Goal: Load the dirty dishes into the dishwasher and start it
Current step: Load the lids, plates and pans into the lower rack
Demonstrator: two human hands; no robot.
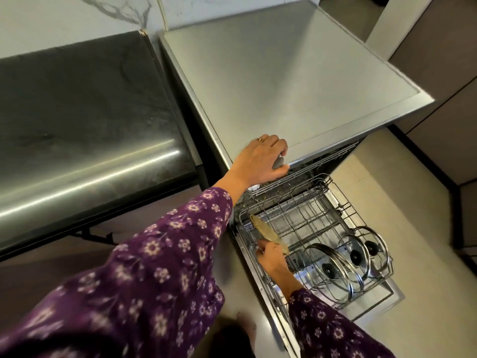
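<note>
- The right hand [272, 259] is down in the lower rack [349, 211], fingers curled round the near end of a flat tan utensil [263, 228].
- The utensil slants up and away from the hand over the rack's left side. Its rounded far end is near the rack's back-left corner.
- The left hand [260, 161] is higher up, fingers bent over a grey handle [278, 163] with the thumb below, gripping it. There is a ring [261, 140] on one finger.
- That handle sits at the front of the upper rack [309, 173], just under the front edge of the dishwasher [284, 86] top. The upper rack pokes out only a little.
- The lower rack is pulled right out over the open door [387, 298].
- Three glass lids with black knobs stand on edge, one behind the other, in the rack's front right part: the nearest lid [329, 272], the middle lid [357, 254] and the far lid [373, 245].
- Both arms wear purple flowered sleeves [154, 254].
- A dark counter [77, 112] runs along the dishwasher's left side, with a pale veined wall behind it.
</note>
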